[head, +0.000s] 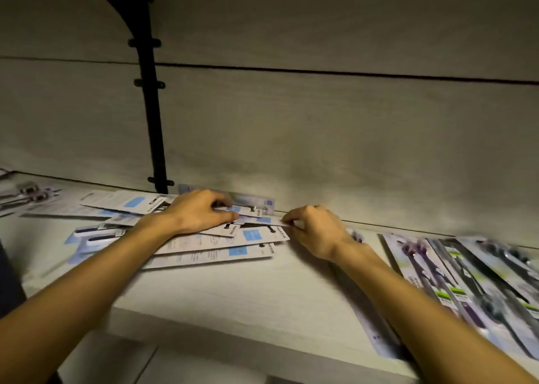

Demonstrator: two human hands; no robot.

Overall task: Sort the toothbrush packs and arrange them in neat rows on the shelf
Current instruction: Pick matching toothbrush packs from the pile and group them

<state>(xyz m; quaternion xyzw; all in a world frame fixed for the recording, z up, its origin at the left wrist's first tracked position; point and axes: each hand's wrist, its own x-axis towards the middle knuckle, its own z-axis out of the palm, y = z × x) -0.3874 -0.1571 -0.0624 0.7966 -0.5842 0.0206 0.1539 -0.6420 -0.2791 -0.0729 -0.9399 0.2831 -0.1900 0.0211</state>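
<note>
The left hand [201,213] lies with curled fingers on a loose pile of toothbrush packs [221,246], pinching the topmost card. The right hand [316,232], just right of it, pinches that card's right edge between thumb and fingers. The packs beneath are white cards with pale blue labels, backs up, fanned unevenly, long axes running roughly left to right. Right of the right hand, a row of face-up packs [472,284] lies side by side on the shelf [262,296], long axes front to back.
</note>
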